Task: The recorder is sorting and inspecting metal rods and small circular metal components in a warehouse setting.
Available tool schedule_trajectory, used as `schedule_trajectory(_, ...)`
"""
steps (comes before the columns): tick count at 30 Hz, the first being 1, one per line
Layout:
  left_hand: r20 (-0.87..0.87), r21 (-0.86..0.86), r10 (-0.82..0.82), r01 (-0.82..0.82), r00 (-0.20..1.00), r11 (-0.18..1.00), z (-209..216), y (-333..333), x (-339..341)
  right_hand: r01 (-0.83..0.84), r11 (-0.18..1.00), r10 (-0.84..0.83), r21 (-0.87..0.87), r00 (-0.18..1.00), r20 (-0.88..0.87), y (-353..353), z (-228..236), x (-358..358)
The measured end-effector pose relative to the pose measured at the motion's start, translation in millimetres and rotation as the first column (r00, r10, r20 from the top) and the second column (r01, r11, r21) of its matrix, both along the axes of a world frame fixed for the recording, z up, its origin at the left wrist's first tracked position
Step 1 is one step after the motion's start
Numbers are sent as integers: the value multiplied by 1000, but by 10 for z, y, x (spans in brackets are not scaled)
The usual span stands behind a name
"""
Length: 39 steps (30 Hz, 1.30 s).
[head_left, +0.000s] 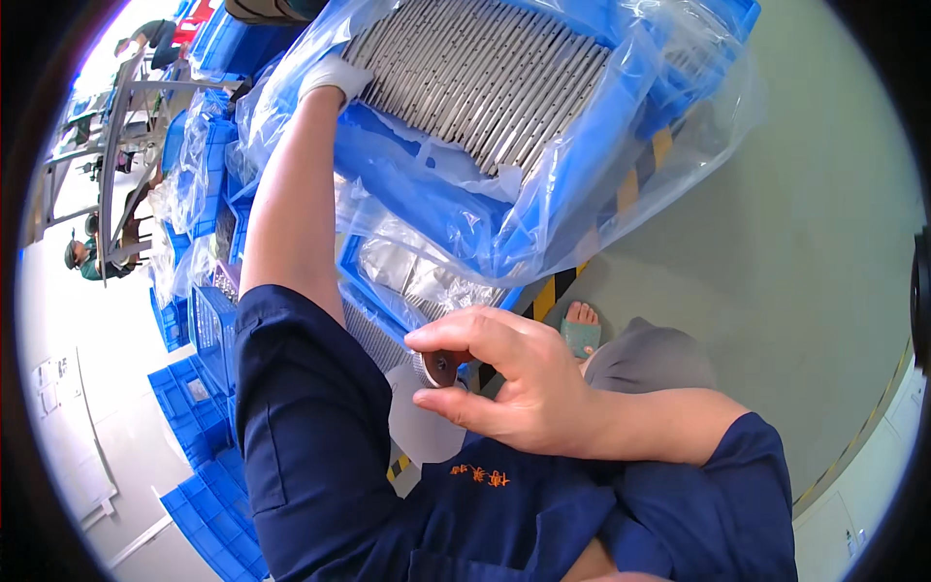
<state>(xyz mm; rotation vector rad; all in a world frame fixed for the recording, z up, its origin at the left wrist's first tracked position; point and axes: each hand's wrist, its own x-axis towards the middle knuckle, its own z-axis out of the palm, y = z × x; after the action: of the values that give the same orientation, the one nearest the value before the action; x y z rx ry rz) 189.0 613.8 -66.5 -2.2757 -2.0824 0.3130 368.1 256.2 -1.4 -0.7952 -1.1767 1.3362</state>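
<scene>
Round piece [441, 368], brown-faced, grey-rimmed

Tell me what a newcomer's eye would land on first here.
Probably the tightly packed silvery rods in the plastic-draped blue crate at top centre, with the white-gloved left hand at their left end. Next, near the middle, the bare right hand pinches a small round part.

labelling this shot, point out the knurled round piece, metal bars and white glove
Knurled round piece [441, 368]: head view, its dark end face
Metal bars [477, 85]: head view, middle of the row
White glove [332, 78]: head view, middle of its visible side
</scene>
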Motion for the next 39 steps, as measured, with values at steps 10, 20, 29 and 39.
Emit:
schedule_trajectory(10, 57, -84, -59, 63, 997, 994, -53, -36, -42, -82, 996, 79, -34, 994, -80, -16, 30, -21)
schedule_trajectory(20, 23, -141, -63, 65, 998, 988, 19, -320, 310, -100, 993, 94, -64, 991, -96, -31, 52, -50)
schedule_trajectory(29, -74, -51, -77, 73, 994, 996, -108, -255, 435, -117, 986, 108, -121, 991, -83, -5, 51, -74)
schedule_trajectory(39, -93, 321, -415, 422, 905, 848, 555, -483, 288, -191, 962, 170, -197, 978, -122, -40, 165, -238)
